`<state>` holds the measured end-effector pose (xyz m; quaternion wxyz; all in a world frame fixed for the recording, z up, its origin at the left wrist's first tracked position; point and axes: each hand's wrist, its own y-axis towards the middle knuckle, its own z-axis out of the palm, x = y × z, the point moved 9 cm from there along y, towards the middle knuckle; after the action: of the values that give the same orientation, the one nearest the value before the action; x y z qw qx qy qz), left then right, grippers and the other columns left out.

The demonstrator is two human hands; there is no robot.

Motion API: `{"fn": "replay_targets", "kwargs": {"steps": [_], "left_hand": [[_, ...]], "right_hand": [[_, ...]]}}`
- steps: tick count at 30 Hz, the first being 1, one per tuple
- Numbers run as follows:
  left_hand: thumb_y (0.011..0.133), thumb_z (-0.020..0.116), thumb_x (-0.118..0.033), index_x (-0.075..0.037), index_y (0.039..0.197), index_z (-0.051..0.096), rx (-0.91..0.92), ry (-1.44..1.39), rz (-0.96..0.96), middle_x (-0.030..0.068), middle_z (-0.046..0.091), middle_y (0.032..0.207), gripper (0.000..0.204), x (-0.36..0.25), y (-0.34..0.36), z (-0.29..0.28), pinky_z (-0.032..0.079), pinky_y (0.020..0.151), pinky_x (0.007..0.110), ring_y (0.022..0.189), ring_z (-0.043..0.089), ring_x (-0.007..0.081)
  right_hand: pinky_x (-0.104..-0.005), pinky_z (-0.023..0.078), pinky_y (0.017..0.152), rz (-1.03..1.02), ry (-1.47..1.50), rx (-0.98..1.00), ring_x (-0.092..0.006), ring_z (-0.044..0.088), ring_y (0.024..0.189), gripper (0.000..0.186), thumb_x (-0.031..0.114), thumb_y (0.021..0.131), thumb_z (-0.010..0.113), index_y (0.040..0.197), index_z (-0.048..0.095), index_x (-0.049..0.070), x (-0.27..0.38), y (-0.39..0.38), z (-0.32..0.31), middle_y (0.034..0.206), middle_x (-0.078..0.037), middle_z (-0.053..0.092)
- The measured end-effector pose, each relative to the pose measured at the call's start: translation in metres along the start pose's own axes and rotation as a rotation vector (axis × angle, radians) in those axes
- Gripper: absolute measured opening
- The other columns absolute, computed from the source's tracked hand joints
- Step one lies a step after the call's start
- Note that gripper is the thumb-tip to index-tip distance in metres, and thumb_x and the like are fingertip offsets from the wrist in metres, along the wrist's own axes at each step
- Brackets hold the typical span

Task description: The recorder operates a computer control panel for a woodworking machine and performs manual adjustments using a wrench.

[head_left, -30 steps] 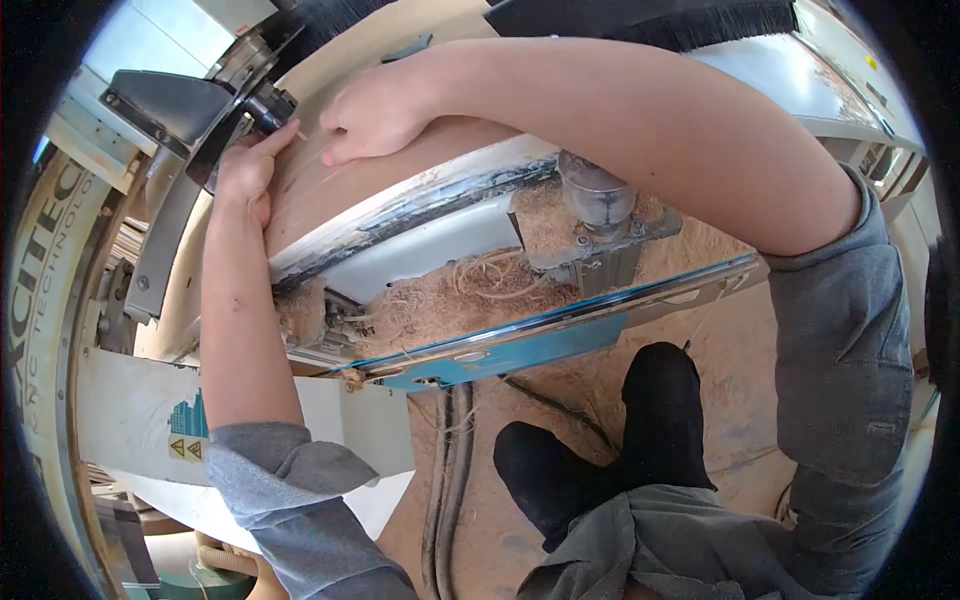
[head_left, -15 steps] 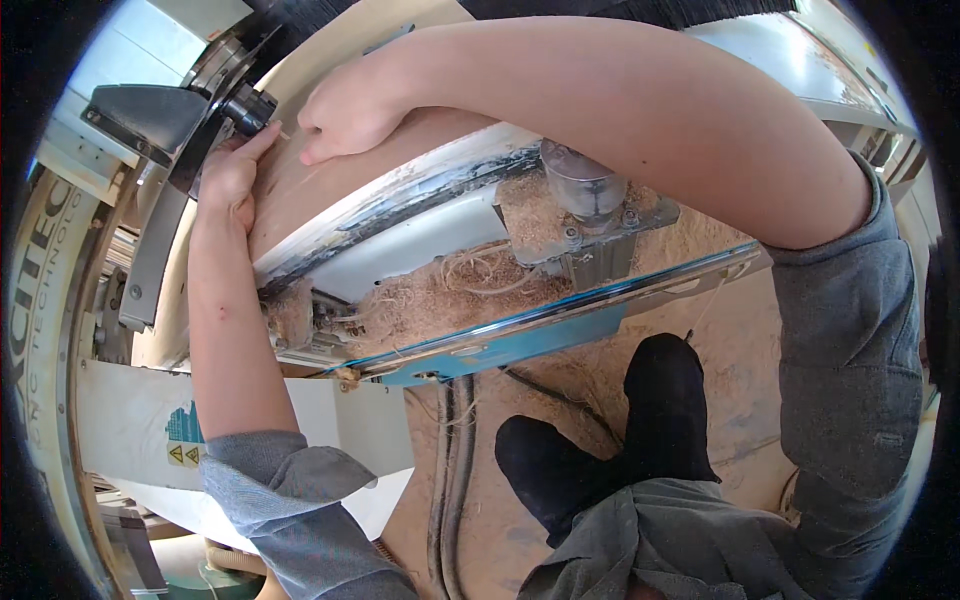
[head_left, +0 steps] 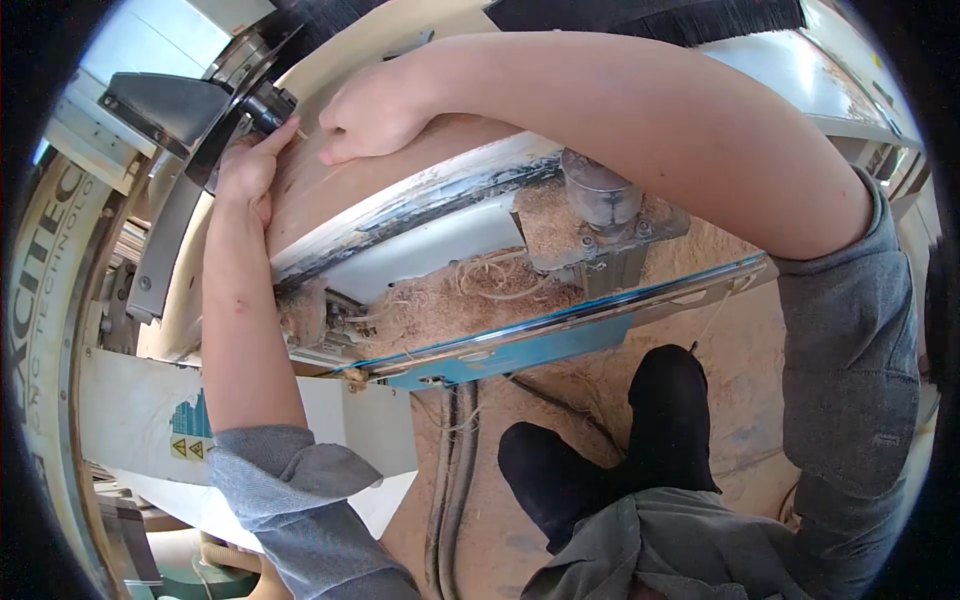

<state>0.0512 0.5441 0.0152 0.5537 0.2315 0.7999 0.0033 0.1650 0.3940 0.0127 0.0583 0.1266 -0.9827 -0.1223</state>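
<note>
My left hand [head_left: 248, 170] rests at the left part of a curved tan wooden board [head_left: 305, 210], thumb stretched up beside a black cylindrical tool holder [head_left: 270, 108] and a small pale sliver; its other fingers are largely hidden. My right hand [head_left: 372, 118] lies palm-down on the board, fingers curled, just right of the left thumb; whether they hold anything is hidden. A dark metal plate and bracket [head_left: 165, 105] surround the tool holder. Below the board's worn white edge are a clear cylindrical cup [head_left: 600, 205] on a metal mount and a heap of wood shavings [head_left: 420, 315].
A blue-trimmed rail and panel [head_left: 530, 355] runs below. A white housing [head_left: 370, 440] stands lower left, a tall cream machine beam [head_left: 45, 300] at the left edge. Black brushes [head_left: 640, 20] line the top. Hoses [head_left: 450, 500] lie on the dusty floor by my legs.
The view swung slightly and back, shifting the machine in the picture. My hands have stayed in nearly the same places on the board, with no visible change in grip.
</note>
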Motion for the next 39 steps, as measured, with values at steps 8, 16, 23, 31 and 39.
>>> {"fn": "replay_targets", "kwargs": {"steps": [8,16,23,31,39], "left_hand": [[0.085,0.078,-0.016,0.006,0.099,0.068,0.039,-0.065,0.0,0.0124,0.07,0.088,0.028,0.0017,-0.0001,-0.0014,0.052,0.069,0.024,0.077,0.065,0.0168],[0.085,0.078,-0.014,0.008,0.102,0.067,0.024,-0.054,-0.001,0.0138,0.071,0.089,0.03,-0.0019,-0.0036,0.0045,0.053,0.069,0.024,0.076,0.066,0.0179],[0.086,0.077,-0.013,0.009,0.104,0.066,0.035,-0.058,-0.031,0.0144,0.071,0.091,0.031,-0.0014,-0.0043,0.0018,0.053,0.07,0.024,0.077,0.067,0.0182],[0.088,0.075,-0.011,0.008,0.107,0.066,-0.001,0.0,-0.038,0.0153,0.072,0.098,0.029,-0.006,-0.0065,0.0033,0.055,0.077,0.024,0.086,0.069,0.0186],[0.084,0.081,-0.02,0.007,0.1,0.068,0.024,-0.057,-0.019,0.0116,0.07,0.087,0.034,0.0018,0.0017,0.0005,0.052,0.069,0.024,0.074,0.064,0.0164]], "right_hand": [[-0.0482,0.048,0.097,0.014,-0.006,0.031,-0.034,0.061,0.11,0.05,0.045,0.102,0.04,0.119,0.065,0.005,0.001,0.001,0.0022,0.127,-0.011,0.065],[-0.0478,0.048,0.097,0.009,-0.011,0.026,-0.0324,0.061,0.111,0.051,0.046,0.102,0.04,0.122,0.064,0.006,0.0,-0.0031,-0.0005,0.129,-0.011,0.064],[-0.0473,0.048,0.097,0.002,-0.027,0.025,-0.0323,0.062,0.111,0.05,0.047,0.102,0.04,0.123,0.064,0.007,0.0008,-0.0042,-0.0021,0.127,-0.011,0.065],[-0.0468,0.049,0.095,-0.014,-0.056,0.005,-0.0329,0.063,0.109,0.05,0.046,0.102,0.04,0.123,0.064,0.008,-0.0008,0.0038,0.0005,0.125,-0.01,0.067],[-0.0468,0.05,0.094,0.005,-0.022,-0.002,-0.0331,0.063,0.109,0.05,0.046,0.102,0.04,0.123,0.064,0.008,-0.0044,0.0007,0.0014,0.125,-0.011,0.066]]}}
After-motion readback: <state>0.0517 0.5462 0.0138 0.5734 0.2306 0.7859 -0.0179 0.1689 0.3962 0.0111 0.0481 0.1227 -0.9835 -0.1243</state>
